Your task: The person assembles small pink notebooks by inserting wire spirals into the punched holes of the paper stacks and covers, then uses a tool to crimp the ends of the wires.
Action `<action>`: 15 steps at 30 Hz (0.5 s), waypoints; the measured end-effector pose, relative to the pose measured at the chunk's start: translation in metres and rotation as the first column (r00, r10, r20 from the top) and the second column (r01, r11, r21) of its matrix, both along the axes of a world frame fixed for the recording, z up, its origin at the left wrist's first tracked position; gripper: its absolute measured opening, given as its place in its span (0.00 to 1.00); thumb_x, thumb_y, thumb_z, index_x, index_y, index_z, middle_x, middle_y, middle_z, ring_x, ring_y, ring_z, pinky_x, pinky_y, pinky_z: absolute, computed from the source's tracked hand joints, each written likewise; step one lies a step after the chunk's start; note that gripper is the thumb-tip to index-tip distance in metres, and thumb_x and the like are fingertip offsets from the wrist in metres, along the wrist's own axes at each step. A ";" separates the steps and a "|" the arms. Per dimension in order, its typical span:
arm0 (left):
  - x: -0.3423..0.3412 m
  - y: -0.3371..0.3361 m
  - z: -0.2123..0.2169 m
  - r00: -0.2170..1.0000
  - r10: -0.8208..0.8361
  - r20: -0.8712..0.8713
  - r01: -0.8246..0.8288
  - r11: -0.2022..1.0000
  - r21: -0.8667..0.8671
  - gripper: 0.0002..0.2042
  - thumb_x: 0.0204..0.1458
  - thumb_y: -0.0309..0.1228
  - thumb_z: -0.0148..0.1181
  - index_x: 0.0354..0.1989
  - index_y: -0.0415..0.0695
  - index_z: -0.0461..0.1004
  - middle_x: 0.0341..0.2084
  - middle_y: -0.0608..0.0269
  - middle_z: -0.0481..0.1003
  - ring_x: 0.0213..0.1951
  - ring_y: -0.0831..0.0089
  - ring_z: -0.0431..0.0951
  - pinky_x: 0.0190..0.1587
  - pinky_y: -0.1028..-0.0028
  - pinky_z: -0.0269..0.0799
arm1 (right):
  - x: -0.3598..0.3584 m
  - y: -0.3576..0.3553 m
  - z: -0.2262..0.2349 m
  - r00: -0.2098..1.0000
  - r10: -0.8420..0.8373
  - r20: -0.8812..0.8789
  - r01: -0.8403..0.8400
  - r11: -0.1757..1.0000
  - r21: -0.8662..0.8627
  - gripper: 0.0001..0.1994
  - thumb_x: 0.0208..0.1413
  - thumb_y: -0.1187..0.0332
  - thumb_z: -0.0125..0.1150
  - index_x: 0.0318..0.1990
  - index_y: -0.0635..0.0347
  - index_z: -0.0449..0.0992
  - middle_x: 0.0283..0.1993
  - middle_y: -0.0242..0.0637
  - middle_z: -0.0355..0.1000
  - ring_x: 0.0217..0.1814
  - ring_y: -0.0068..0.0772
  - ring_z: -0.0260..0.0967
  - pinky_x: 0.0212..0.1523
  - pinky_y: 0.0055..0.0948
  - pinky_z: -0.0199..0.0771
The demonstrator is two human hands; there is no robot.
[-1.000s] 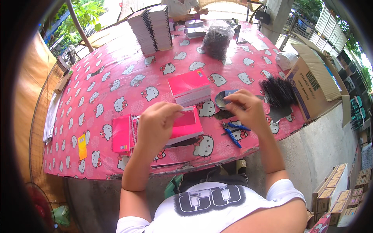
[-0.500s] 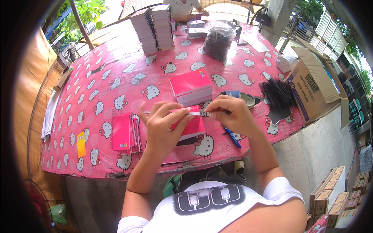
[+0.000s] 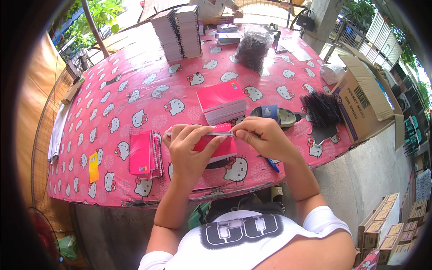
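My left hand (image 3: 188, 143) is closed on a thin memo pad (image 3: 220, 133), held edge-on so its pale page edge shows. At the pad's right end, the fingers of my right hand (image 3: 263, 135) are pinched together; what they grip there is small and mostly hidden, perhaps a dark binding coil. Beneath my hands lies a stack of pink-covered pads (image 3: 225, 152), and just beyond it stands a taller pink stack (image 3: 221, 101). Several coil-bound pink notebooks (image 3: 143, 155) rest left of my left hand. Blue-handled pliers (image 3: 272, 165) lie below my right hand, partly covered by it.
Past my right hand are a blue-and-dark sandal-like item (image 3: 276, 114), a pile of black coils (image 3: 320, 108) and an open carton (image 3: 364, 99). Farther back stand tall notebook stacks (image 3: 177, 36) and a plastic bag of black coils (image 3: 254, 49). Another person (image 3: 216, 11) sits opposite. A yellow card (image 3: 93, 167) lies left.
My right hand has moved slightly left and down, its fingers now meeting the pad's right end. The left hand's raised fingers have come down around the pad. The pliers are more covered.
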State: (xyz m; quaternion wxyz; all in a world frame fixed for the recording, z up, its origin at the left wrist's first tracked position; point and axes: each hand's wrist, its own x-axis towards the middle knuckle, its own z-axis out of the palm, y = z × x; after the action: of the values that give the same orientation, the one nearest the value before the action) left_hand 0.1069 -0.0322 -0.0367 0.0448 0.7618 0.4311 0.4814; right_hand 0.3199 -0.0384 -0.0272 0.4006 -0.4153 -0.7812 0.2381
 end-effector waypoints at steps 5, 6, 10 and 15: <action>0.003 0.001 -0.001 1.000 0.009 0.010 -0.009 1.000 0.008 0.12 0.37 0.34 0.75 0.30 0.44 0.82 0.27 0.67 0.79 0.34 0.71 0.73 0.40 0.71 0.66 | -0.008 -0.008 0.002 0.990 -0.097 -0.100 0.112 0.980 0.163 0.11 0.43 0.80 0.68 0.36 0.64 0.76 0.34 0.37 0.70 0.34 0.30 0.71 0.35 0.27 0.71; 0.003 0.001 -0.001 1.000 0.009 0.012 -0.009 1.000 0.010 0.12 0.37 0.34 0.75 0.30 0.44 0.82 0.26 0.67 0.79 0.34 0.71 0.73 0.41 0.71 0.66 | -0.009 -0.009 0.002 0.990 -0.101 -0.096 0.117 0.978 0.170 0.10 0.44 0.80 0.66 0.35 0.63 0.76 0.34 0.39 0.70 0.34 0.33 0.71 0.35 0.29 0.71; 0.004 0.001 -0.002 1.000 0.012 0.025 -0.012 1.000 0.014 0.12 0.37 0.33 0.75 0.30 0.44 0.82 0.27 0.66 0.79 0.34 0.71 0.72 0.40 0.71 0.67 | -0.010 -0.010 0.001 0.991 -0.125 -0.042 0.132 0.950 0.283 0.08 0.46 0.79 0.63 0.35 0.62 0.74 0.33 0.42 0.68 0.34 0.41 0.71 0.35 0.34 0.71; 0.004 0.001 -0.003 0.999 0.021 0.030 -0.022 1.000 0.019 0.12 0.37 0.32 0.75 0.31 0.44 0.82 0.27 0.66 0.79 0.34 0.71 0.73 0.40 0.71 0.67 | -0.010 -0.009 -0.001 0.994 -0.106 -0.022 0.108 0.946 0.305 0.07 0.48 0.78 0.63 0.35 0.61 0.74 0.34 0.42 0.69 0.34 0.43 0.71 0.34 0.36 0.71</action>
State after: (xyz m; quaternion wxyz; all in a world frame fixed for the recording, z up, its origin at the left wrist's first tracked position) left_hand 0.1114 -0.0315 -0.0400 0.0388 0.7503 0.4339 0.4972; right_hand 0.3104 -0.0472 -0.0279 0.4745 -0.3893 -0.7839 0.0937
